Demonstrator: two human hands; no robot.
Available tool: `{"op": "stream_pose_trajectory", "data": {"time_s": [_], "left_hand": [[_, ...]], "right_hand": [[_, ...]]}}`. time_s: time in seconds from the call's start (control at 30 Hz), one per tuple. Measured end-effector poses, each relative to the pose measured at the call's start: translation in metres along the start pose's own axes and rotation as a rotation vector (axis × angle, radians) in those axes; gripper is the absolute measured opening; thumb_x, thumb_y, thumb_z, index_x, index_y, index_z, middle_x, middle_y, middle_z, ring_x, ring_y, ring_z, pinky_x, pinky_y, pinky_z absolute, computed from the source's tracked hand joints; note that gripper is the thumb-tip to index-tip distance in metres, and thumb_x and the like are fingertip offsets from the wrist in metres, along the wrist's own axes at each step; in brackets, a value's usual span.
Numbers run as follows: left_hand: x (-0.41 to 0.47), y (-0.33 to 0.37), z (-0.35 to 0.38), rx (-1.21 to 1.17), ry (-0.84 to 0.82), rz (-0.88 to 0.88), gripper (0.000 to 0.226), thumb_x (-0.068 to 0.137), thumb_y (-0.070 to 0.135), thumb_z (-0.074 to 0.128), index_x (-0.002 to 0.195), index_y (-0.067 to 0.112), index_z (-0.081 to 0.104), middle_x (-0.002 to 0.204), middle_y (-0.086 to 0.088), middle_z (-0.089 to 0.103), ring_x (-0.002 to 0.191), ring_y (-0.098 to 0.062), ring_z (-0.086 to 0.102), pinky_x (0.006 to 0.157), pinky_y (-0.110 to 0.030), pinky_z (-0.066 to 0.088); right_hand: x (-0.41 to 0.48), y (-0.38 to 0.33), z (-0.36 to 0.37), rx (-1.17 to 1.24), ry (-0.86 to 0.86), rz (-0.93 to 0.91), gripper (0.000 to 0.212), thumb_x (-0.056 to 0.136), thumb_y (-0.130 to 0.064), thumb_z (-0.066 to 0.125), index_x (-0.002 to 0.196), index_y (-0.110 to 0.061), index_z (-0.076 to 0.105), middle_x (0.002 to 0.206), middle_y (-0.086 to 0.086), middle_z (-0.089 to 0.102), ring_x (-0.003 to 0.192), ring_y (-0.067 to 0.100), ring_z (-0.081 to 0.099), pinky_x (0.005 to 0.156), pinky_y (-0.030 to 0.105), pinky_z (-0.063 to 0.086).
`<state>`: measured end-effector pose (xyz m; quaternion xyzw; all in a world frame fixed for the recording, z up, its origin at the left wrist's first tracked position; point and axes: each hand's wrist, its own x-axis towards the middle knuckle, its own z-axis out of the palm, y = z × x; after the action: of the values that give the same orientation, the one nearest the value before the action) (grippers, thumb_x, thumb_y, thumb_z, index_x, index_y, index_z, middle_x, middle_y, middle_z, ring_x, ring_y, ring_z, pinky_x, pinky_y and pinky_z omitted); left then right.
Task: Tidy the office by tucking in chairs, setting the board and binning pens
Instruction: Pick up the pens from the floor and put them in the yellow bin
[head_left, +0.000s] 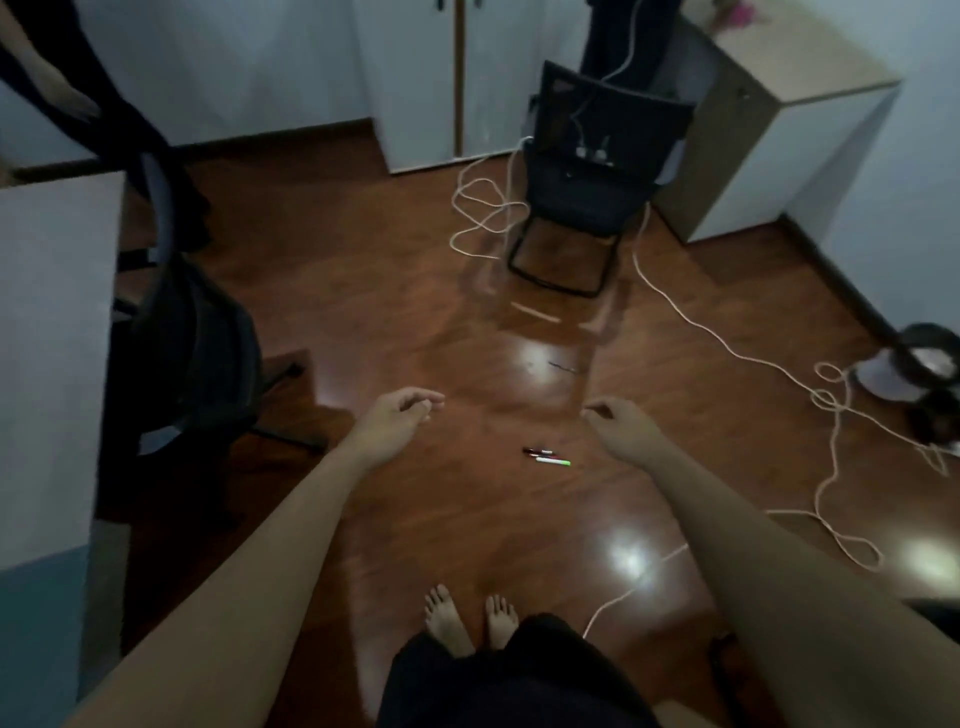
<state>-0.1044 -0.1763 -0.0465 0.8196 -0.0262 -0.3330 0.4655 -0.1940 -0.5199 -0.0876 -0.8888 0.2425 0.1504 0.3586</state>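
Several marker pens (548, 457) lie together on the wooden floor a short way ahead of my bare feet; one is white with a green cap, the others dark with red. My left hand (402, 415) hangs out in front to the left of the pens, fingers loosely curled, nothing in it. My right hand (618, 418) is stretched out to their right, also loosely curled and empty. A black swivel chair (192, 343) stands at the left beside a white desk (52, 332). A black sled-base chair (587, 187) stands at the back by a cabinet.
White cables (727, 343) loop across the floor on the right and around the far chair. A floor fan (914, 369) sits at the right edge. A beige-topped cabinet (769, 130) stands at the back right. Another person's arm (62, 93) shows at the top left.
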Motion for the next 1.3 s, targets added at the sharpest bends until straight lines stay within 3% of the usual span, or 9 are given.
{"op": "stream_pose_trajectory", "data": {"time_s": [0.1,0.23,0.43,0.7,0.87,0.97,1.13,1.23,1.3], "left_hand": [[0.026,0.015,0.022,0.017,-0.088,0.052,0.028,0.113,0.022,0.049,0.13,0.022,0.071,0.131,0.006,0.073,0.12,-0.014,0.069,0.106,-0.04,0.051],[0.051,0.035,0.051,0.01,-0.174,0.088,0.03,0.112,0.011,0.048,0.133,0.006,0.069,0.132,-0.009,0.072,0.115,-0.021,0.067,0.085,-0.022,0.051],[0.088,0.065,0.081,0.089,-0.246,0.14,0.031,0.111,0.007,0.047,0.133,0.001,0.068,0.136,-0.016,0.071,0.109,-0.02,0.064,0.064,-0.003,0.048],[0.148,0.095,0.109,0.083,-0.224,0.106,0.031,0.111,0.006,0.047,0.134,-0.001,0.067,0.136,-0.016,0.071,0.112,-0.021,0.064,0.063,0.002,0.046],[0.209,0.11,0.135,0.044,-0.155,0.052,0.03,0.111,0.007,0.047,0.133,0.001,0.068,0.132,-0.013,0.073,0.117,-0.027,0.068,0.069,-0.001,0.049],[0.25,0.12,0.155,0.011,-0.089,0.003,0.029,0.111,0.008,0.049,0.13,0.005,0.071,0.128,-0.012,0.075,0.124,-0.033,0.07,0.086,-0.014,0.051],[0.317,0.139,0.196,-0.021,-0.007,-0.052,0.029,0.111,0.008,0.048,0.127,0.007,0.072,0.124,-0.009,0.077,0.119,-0.028,0.072,0.093,-0.028,0.055],[0.362,0.137,0.22,-0.041,0.023,-0.077,0.027,0.11,0.007,0.049,0.123,0.011,0.073,0.119,-0.008,0.079,0.112,-0.027,0.074,0.091,-0.027,0.054],[0.397,0.123,0.236,-0.044,0.025,-0.083,0.027,0.109,0.007,0.051,0.116,0.017,0.074,0.114,-0.006,0.08,0.113,-0.029,0.075,0.102,-0.038,0.057]], "right_hand": [[-0.015,0.027,-0.011,0.044,0.078,0.073,0.031,0.104,-0.019,0.066,0.129,-0.001,0.072,0.131,0.017,0.073,0.127,0.031,0.066,0.104,0.034,0.046],[-0.033,0.065,-0.017,0.113,0.114,0.183,0.032,0.103,-0.022,0.067,0.129,-0.004,0.072,0.13,0.015,0.074,0.126,0.029,0.067,0.106,0.037,0.05],[-0.034,0.095,-0.032,0.154,0.164,0.255,0.033,0.103,-0.024,0.067,0.131,-0.007,0.071,0.132,0.013,0.073,0.127,0.027,0.066,0.098,0.03,0.047],[0.035,0.113,-0.067,0.165,0.116,0.219,0.035,0.104,-0.025,0.065,0.133,-0.006,0.07,0.134,0.013,0.072,0.129,0.027,0.065,0.099,0.03,0.047],[0.132,0.134,-0.1,0.134,0.034,0.16,0.036,0.105,-0.023,0.064,0.134,-0.004,0.069,0.135,0.016,0.072,0.129,0.029,0.066,0.102,0.033,0.049],[0.199,0.146,-0.122,0.104,-0.045,0.134,0.035,0.104,-0.023,0.064,0.133,-0.004,0.07,0.132,0.017,0.073,0.128,0.031,0.066,0.1,0.034,0.049],[0.303,0.16,-0.154,0.035,-0.173,0.096,0.033,0.104,-0.03,0.062,0.128,-0.01,0.073,0.13,0.014,0.074,0.125,0.033,0.067,0.101,0.038,0.052],[0.357,0.175,-0.157,0.006,-0.226,0.088,0.031,0.103,-0.028,0.063,0.128,-0.012,0.073,0.129,0.013,0.075,0.124,0.031,0.068,0.101,0.037,0.052],[0.395,0.188,-0.149,0.001,-0.237,0.089,0.03,0.103,-0.026,0.064,0.127,-0.012,0.073,0.127,0.012,0.076,0.124,0.03,0.068,0.099,0.035,0.051]]}}
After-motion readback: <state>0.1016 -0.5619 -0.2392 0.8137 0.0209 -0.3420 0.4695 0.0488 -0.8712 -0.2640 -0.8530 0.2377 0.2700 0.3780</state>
